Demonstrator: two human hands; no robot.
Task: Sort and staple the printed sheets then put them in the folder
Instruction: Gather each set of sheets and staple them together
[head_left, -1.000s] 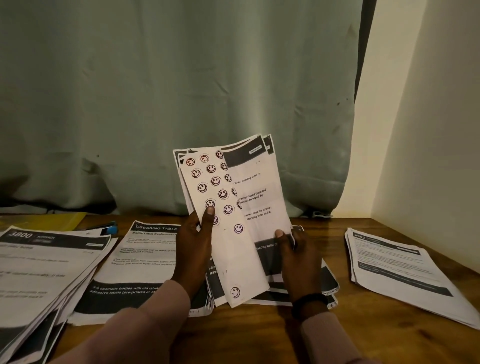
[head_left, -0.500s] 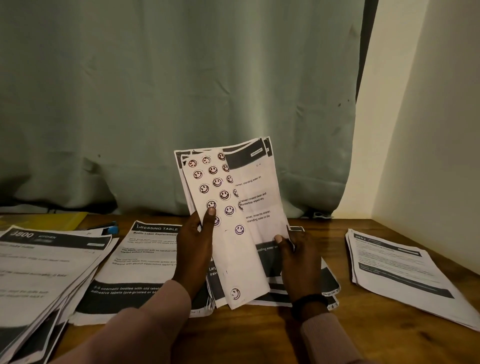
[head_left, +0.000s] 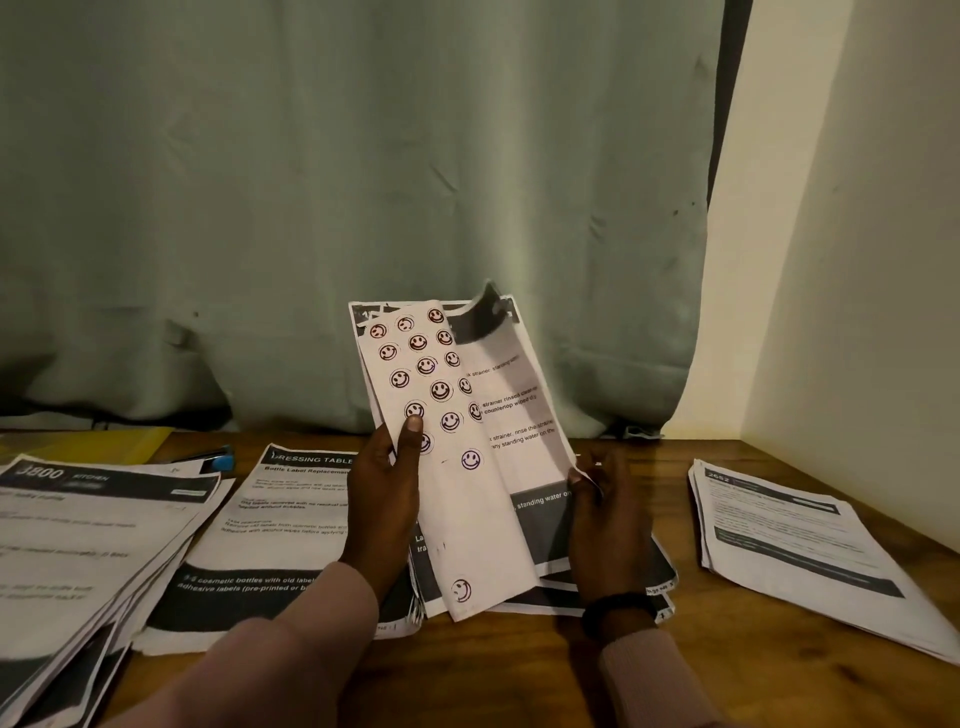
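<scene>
My left hand (head_left: 384, 499) grips a small stack of printed sheets (head_left: 511, 431) upright above the table, with a strip of smiley stickers (head_left: 447, 457) in front under my thumb. My right hand (head_left: 605, 512) pinches the lower right edge of the front sheet, whose top corner curls forward. More printed stacks lie flat: one under my hands (head_left: 613, 582), one headed "Dressing Table" (head_left: 275, 519), a tall one at the left (head_left: 78, 540), another at the right (head_left: 800, 551). A yellow folder (head_left: 88, 444) lies at the far left. No stapler is in view.
A blue-tipped pen (head_left: 221, 460) lies beside the yellow folder. The wooden table (head_left: 519, 670) ends at a green curtain (head_left: 363, 208) at the back and a cream wall (head_left: 857, 260) on the right.
The held stack has dropped slightly and tilted. The top right corner of the front sheet has curled forward as my right hand pulls its edge.
</scene>
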